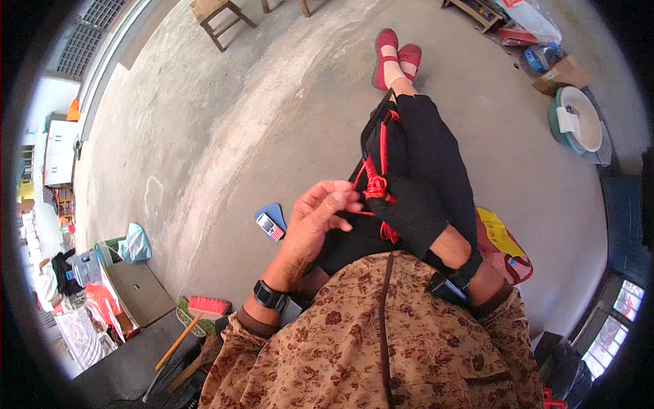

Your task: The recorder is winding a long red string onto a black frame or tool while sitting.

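Note:
A red cord is tied in a bulky knot above my lap. My left hand, bare, pinches a thin loop of this cord between thumb and fingertips, just left of the knot. My right hand wears a black glove and is closed round the knot's right side; its fingertips are partly hidden. More red cord runs up along my thighs beside a thin dark bar or strap, whose kind I cannot make out against my black trousers. Another bit of red cord hangs below the knot.
A phone lies on a blue pad to my left. Lower left are a red-bristled broom and a cardboard box. Stacked basins stand at the right. A red and yellow bag sits by my right leg; a wooden stool stands far off.

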Available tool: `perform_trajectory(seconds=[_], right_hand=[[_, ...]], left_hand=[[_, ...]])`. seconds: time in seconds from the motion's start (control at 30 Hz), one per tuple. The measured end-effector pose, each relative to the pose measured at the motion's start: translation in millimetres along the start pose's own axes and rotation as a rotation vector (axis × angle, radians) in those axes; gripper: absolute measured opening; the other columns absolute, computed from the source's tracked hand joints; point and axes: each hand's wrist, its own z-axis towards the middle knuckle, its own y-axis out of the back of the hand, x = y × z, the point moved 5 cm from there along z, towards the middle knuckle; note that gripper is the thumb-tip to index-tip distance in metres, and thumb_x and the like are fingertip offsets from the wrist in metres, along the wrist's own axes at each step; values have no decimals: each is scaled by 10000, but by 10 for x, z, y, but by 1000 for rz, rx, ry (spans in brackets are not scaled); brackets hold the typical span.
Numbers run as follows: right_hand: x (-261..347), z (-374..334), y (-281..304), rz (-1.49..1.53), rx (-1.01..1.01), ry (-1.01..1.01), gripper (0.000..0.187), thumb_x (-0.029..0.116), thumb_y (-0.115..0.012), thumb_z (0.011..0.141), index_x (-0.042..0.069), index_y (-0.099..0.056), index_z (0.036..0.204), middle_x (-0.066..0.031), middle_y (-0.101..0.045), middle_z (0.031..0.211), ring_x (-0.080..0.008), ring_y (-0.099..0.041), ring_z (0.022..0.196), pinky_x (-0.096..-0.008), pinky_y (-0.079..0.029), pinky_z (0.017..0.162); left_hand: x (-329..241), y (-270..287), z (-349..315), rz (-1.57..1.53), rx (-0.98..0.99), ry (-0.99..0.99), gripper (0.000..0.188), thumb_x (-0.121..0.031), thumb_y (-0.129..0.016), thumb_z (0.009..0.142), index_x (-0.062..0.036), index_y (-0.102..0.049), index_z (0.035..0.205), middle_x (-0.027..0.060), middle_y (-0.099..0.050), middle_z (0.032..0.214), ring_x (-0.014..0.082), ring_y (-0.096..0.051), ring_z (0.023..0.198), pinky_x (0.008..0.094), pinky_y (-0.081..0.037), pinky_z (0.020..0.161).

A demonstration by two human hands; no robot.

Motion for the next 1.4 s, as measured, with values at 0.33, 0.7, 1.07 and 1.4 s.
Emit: perform_trajectory(seconds=[0.33,0.7,1.07,1.4], right_hand=[[-403,-830,1025,177,-782,-157,271,203,-651,813,12,-609,1000,-138,-657,869,-214,-639,797,-336,-485,696],[-946,-3302,2406,375,-1546,-228,208,149,-655,799,17,-616,955,-110,-668,872,-229,-651,777,-348,-500,676],[-1488,-3188,1719,-851,-837,-511,304,276,-713,725,77,-620,935,-107,-646,893,-292,-629,786,-385,-491,669],[-3767,-2789,-57,-259,-343,-888,329,274,-566,866,32,-619,1083,-159,-635,1081,-331,-591,1001,-391,-462,873]], left_hand=[[333,940,-130,107,-127,130,228,-242,-605,898,-68,-611,1046,29,-628,861,107,-597,743,230,-473,589],[332,763,228,102,-95,134,186,-248,-587,916,-96,-579,1023,-18,-579,834,71,-533,707,203,-423,607],[295,371,283,128,-44,127,175,-205,-618,895,-77,-622,1014,49,-647,862,107,-582,713,240,-453,599],[575,1435,-770,463,-278,356,209,-238,-585,908,-45,-627,979,43,-627,844,126,-591,724,276,-510,610]])
